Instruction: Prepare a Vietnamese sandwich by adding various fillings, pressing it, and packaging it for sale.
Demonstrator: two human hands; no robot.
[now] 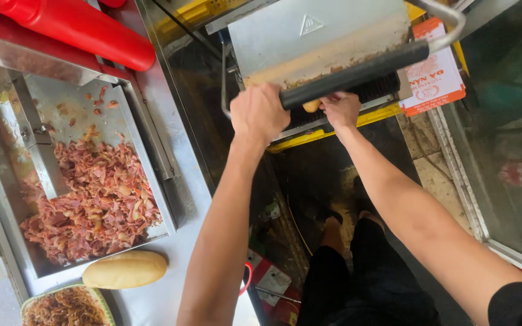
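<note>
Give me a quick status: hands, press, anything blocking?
Left hand grips press handle. Right hand reaches under it at bread. Nothing blocking.

A steel sandwich press (318,36) stands with its lid tilted down; its black bar handle (357,72) slants across a golden bread roll (312,106) at the front edge.

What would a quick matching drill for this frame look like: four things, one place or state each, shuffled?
Things:
1. left hand
2. right hand
3. bread roll
4. red bottle

Places or states:
A. lying across the top left corner
B. gripping the black press handle
C. lying on the steel counter below the tray of chopped meat
D. under the handle, at a small yellowish piece

Pairs: 1-B, 2-D, 3-C, 4-A
</note>
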